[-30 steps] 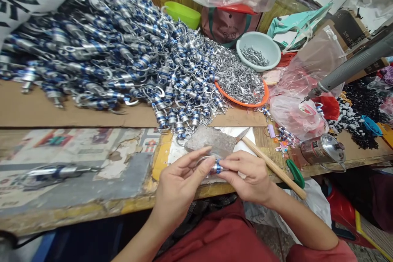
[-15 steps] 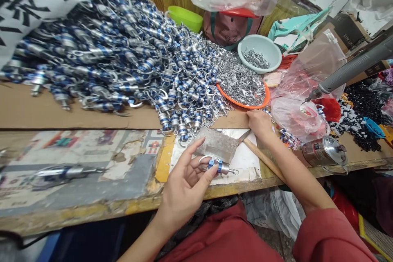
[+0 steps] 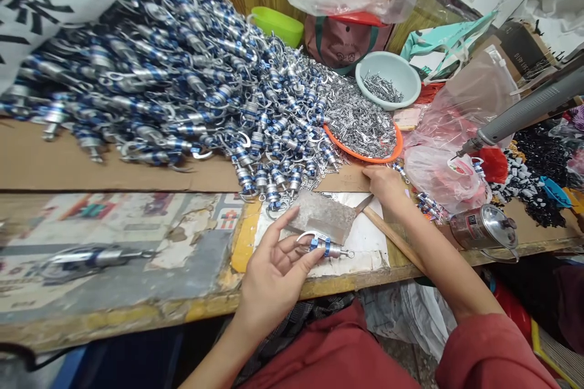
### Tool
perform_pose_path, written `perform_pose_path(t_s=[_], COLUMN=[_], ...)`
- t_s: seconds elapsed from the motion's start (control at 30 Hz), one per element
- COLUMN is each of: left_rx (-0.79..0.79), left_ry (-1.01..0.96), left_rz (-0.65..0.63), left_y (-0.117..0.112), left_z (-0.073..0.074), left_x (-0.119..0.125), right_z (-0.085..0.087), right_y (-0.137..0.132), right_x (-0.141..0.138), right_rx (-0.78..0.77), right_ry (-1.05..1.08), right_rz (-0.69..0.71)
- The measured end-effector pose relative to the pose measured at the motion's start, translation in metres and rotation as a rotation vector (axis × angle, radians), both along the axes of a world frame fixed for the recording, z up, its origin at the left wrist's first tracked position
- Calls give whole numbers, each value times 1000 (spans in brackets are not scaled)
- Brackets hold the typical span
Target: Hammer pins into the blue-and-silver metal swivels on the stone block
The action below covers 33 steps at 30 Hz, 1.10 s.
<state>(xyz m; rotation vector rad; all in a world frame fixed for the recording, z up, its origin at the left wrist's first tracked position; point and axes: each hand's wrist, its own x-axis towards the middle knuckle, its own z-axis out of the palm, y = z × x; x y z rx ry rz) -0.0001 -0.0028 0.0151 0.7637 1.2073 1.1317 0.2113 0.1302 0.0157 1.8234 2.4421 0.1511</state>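
My left hand [image 3: 274, 261] is closed on a small blue-and-silver metal fitting [image 3: 322, 244], pinched between thumb and fingers. The fitting has a curved hook at one end and a little ring at the other. Below it, a flat grey metal block [image 3: 326, 213] rests on a white sheet [image 3: 365, 246]. A hammer [image 3: 387, 231] with a wooden handle lies beside the block, passing under my right forearm. My right hand [image 3: 385, 187] is on the cardboard just in front of the orange basin [image 3: 360, 157], fingers drawn together; whatever they may hold is hidden.
A large heap of similar fittings [image 3: 182, 79] covers the left and back. Small metal links fill the orange basin; a pale blue bowl [image 3: 387, 64] holds pins. A grey power screwdriver [image 3: 515, 115] hangs at right, above plastic bags and a lidded metal cup [image 3: 486, 228].
My right hand has shifted very slightly left near the orange basin. The left hand still holds the fitting in nearly the same place.
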Motion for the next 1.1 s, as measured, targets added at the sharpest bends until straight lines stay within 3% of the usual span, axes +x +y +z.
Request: perform_pose_path(t_s=[0.27, 0.37, 0.47, 0.6, 0.77, 0.87, 0.97, 1.03, 1.1], left_rx=[9, 2, 5, 6, 9, 6, 15, 19, 17], left_ry=[-34, -41, -72, -119, -141, -166, -143, -119, -108], left_rz=[12, 18, 10, -1, -14, -23, -7, 1, 0], left_y=[1, 1, 1, 1, 2, 2, 2, 2, 2], left_z=[-2, -3, -6, -7, -3, -2, -4, -6, -7], left_x=[2, 2, 1, 1, 1, 1, 1, 1, 1], right_z=[12, 27, 44, 56, 42, 30, 26, 25, 23], right_y=[-8, -27, -59, -82, -72, -71, -79, -86, -94], right_x=[-13, -28, -39, -46, -56, -64, -59, -42, -17], right_rx=[28, 48, -51, -234, -313, -249, -89, 53, 103], right_ry=[69, 366, 704, 592, 655, 743, 897, 954, 822], right_rz=[92, 226, 420, 497, 548, 536, 458, 306, 102])
